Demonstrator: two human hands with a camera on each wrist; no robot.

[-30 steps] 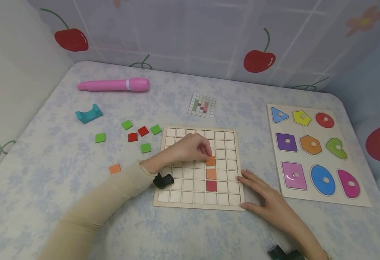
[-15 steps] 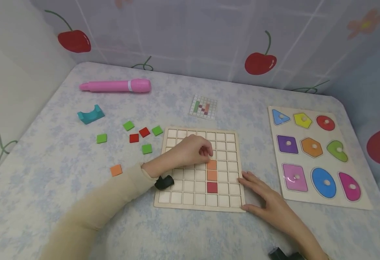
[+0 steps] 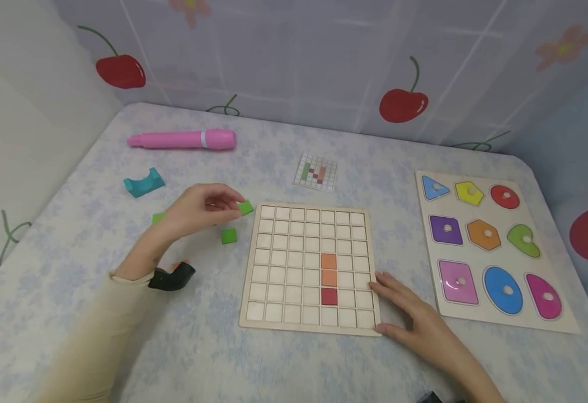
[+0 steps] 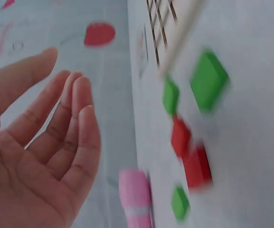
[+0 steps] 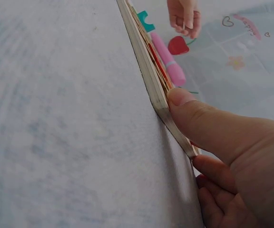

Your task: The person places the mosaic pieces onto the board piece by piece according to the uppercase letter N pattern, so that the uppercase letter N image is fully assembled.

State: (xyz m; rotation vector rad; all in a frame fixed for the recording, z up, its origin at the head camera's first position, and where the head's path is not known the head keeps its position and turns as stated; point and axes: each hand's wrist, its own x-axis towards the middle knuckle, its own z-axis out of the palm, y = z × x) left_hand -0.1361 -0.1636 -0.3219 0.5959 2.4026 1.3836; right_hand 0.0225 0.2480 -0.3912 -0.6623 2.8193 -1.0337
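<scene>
A wooden grid board lies on the table with one red tile and two orange tiles in a single column. My left hand hovers over loose tiles left of the board. Its fingers are relaxed and hold nothing, as the left wrist view also shows. Below it are green tiles and red tiles; the head view hides the red ones behind the hand. My right hand touches the board's right edge, thumb near the front corner and fingers further along the edge.
A small printed pattern card lies behind the board. A pink pen-shaped object and a teal curved piece lie at the back left. To the right is a knobbed shape puzzle. An orange tile is partly covered by the left wrist's camera.
My left hand has let go of the upper orange tile, which now sits in its cell, and moved left off the board to above the loose tiles. The right hand stays at the board's edge.
</scene>
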